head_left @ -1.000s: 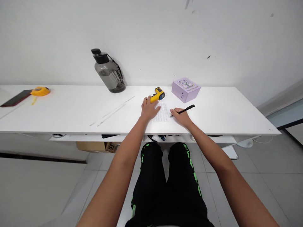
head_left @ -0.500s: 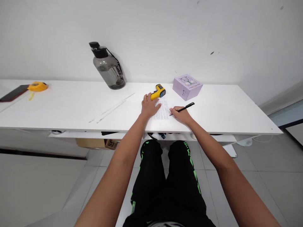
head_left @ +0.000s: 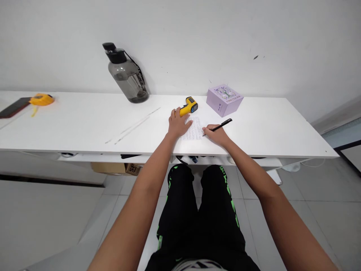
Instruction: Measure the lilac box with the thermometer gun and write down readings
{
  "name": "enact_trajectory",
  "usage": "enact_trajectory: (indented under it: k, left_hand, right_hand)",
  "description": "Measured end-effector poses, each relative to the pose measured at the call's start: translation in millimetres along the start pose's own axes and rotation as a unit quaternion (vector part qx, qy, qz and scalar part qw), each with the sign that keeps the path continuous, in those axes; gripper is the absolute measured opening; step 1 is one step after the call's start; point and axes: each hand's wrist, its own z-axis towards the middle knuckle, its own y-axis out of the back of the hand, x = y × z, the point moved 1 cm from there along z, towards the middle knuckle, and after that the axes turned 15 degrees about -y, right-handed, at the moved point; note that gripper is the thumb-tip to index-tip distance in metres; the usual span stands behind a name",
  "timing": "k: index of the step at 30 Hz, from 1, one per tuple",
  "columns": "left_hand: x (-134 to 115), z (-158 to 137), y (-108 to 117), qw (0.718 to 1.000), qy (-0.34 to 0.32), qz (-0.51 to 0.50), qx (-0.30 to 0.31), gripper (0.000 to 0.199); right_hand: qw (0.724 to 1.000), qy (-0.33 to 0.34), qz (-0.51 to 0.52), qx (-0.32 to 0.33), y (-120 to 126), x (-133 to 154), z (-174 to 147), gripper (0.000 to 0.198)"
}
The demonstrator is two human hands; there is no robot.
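A small sheet of paper [head_left: 194,130] covered in rows of dark handwriting lies on the white desk [head_left: 270,128]. My left hand [head_left: 178,124] rests flat with its fingers spread over the paper's left edge. Its fingertips touch or lie right beside the handle of a yellow and black infrared thermometer [head_left: 189,107]; which of the two I cannot tell. In my right hand [head_left: 216,134] is a black pen [head_left: 222,125], pinched near its tip. That tip points down at the right edge of the writing.
A lilac printed box [head_left: 225,100] sits behind my right hand. Further left stands a grey see-through water bottle [head_left: 128,81] with a black lid, by the wall. At the far left are a yellow tape measure [head_left: 41,99] and a dark flat object [head_left: 14,108]. Below is a shelf with a cardboard box [head_left: 113,168].
The camera view has tilted slightly down, so the desk and its objects sit a little higher in the picture. Both hands keep nearly the same place, the pen still in my right hand.
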Motion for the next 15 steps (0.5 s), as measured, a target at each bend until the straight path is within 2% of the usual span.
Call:
enact_trajectory:
  k: [3, 15]
  left_hand:
    - [0.6, -0.1, -1.2, 1.0, -0.003, 0.001, -0.001, 0.052]
    - [3.6, 1.9, -5.9, 1.0, -0.006, -0.013, -0.008, 0.055]
  right_hand:
    - [1.0, 0.004, 0.0, 0.011, 0.9, 0.5, -0.1, 0.034]
    - [1.0, 0.003, 0.005, -0.027, 1.8, 1.0, -0.7, 0.034]
